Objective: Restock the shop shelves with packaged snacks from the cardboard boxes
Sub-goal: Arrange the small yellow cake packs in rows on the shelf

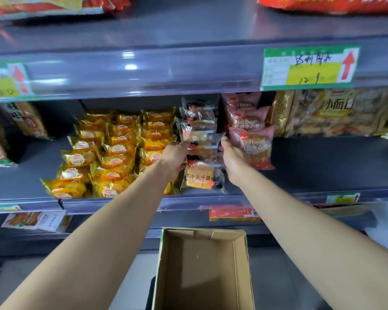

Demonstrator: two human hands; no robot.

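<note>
Main risk imo: that row of clear packets (pixel 197 118) sits slanted and looks slippery. Shove this one in too hard and the nearest ones could slide off the shelf (pixel 323 166) edge, or the red bean packets (pixel 251 139) just right could get bumped out of line. The clear-wrapped bread packet (pixel 203 143) is mid-row, right between the hands. The left hand (pixel 176 158) pinches its left edge and the right hand (pixel 232 161) grips its right edge. The cardboard box (pixel 240 253), near and below, looks emptied.
</note>
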